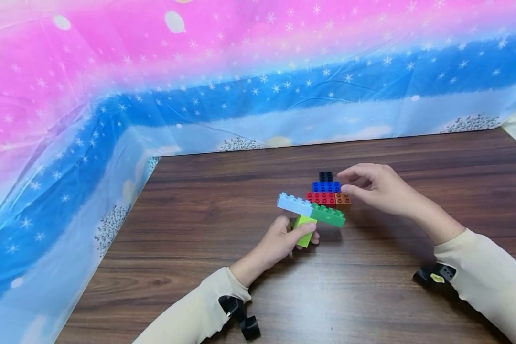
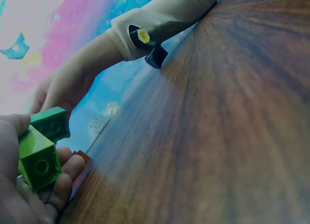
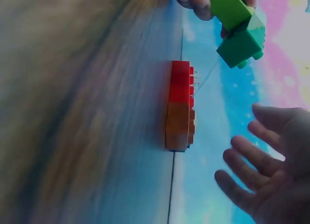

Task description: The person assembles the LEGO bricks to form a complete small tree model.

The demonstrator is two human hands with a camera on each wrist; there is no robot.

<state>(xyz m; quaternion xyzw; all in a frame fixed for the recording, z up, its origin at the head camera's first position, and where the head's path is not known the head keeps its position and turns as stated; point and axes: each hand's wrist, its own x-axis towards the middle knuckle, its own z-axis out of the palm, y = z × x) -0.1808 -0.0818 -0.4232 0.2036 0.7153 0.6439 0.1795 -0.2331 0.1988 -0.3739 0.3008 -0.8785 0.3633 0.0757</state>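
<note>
My left hand (image 1: pixel 284 237) grips a lime green brick (image 1: pixel 305 231), thumb on one face. Joined at its top end are a light blue brick (image 1: pixel 294 204) and a green brick (image 1: pixel 328 215), which form a crossbar held above the table. In the left wrist view the lime brick (image 2: pixel 38 158) shows its hollow end. My right hand (image 1: pixel 380 188) hovers with relaxed fingers beside a blue brick (image 1: pixel 326 187); whether it touches that brick is unclear. In the right wrist view the right hand (image 3: pixel 266 166) holds nothing.
On the wooden table (image 1: pixel 176 215), behind the held bricks, a black brick (image 1: pixel 326 177), a red brick (image 1: pixel 320 198) and an orange-brown brick (image 1: pixel 343 199) lie grouped with the blue one. A patterned cloth (image 1: pixel 241 105) stands along the table's back and left edges.
</note>
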